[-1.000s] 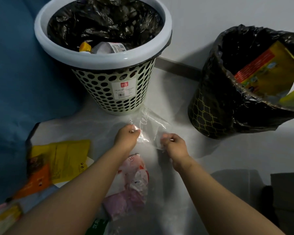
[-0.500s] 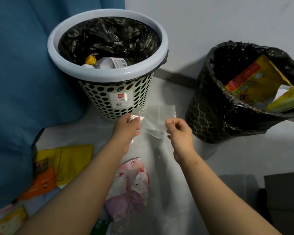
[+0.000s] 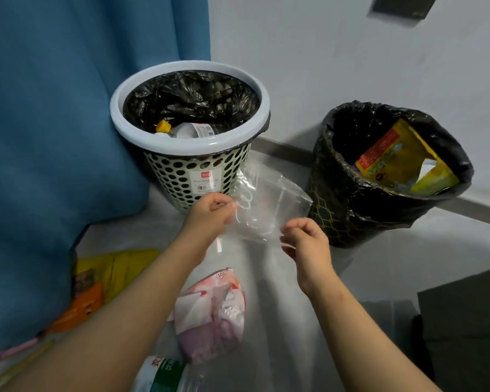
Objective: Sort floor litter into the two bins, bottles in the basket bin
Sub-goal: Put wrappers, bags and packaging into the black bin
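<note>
Both hands pinch the clear plastic bag (image 3: 275,205): left hand (image 3: 210,215) on its left edge, right hand (image 3: 306,244) on the near corner, held up btw the two bins. It's no bottle imo, so it goes to the black-lined bin (image 3: 337,205) at 2 o'clock, not the basket bin (image 3: 181,176) at 11. Scrunch it first tbh, or it'll float and snag the rim.

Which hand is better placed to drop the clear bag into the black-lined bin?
Right, likely. The right hand pinches the clear bag on the side nearest the black-lined bin; the left hand pinches it beside the basket bin, farther away.
</note>
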A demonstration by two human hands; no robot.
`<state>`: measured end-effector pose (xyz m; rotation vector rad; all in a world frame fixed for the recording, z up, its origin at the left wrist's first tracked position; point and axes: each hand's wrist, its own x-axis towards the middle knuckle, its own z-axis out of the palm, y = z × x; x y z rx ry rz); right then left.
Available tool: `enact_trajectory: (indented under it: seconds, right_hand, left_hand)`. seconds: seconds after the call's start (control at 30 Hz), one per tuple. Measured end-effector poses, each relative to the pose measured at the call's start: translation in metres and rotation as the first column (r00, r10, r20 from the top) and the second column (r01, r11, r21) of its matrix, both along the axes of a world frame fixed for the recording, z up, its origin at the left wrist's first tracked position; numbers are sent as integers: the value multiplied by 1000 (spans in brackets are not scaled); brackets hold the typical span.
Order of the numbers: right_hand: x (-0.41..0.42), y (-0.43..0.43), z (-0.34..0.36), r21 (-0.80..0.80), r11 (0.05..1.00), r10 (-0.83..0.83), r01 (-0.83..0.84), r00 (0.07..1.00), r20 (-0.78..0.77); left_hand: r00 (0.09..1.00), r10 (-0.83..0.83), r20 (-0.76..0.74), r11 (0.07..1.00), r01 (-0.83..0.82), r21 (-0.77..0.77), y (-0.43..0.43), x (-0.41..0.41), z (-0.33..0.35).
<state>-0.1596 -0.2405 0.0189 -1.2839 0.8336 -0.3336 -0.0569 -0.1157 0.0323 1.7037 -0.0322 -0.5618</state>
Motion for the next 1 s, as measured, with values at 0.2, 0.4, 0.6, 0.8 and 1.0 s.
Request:
enact_trajectory:
  seconds: [0.2,0.4,0.6,0.8,1.0]
  right_hand:
    - [-10,2,20,-44,999,23,-22,1000,15]
    - [-12,-2,41,-100,995,16,-8,997,78]
    - [-14,-6,45,65,998,-23,14,991,133]
    - [-12,0,62,212,964,114,-161,970,215]
    - [0,-9,93,0,999,43,-46,955,295]
  left_hand:
    - [955,-26,296,998,8,62,8,-9,25]
    - [894,-114,434,971,7,240,10,-17,44]
    - [976,-69,207,994,86,-74,9,-23,62]
    - [1000,-7,-23,944,-1,-329,-2,-33,77]
    - [999,21,24,959,-13,-283,-27,-28,98]
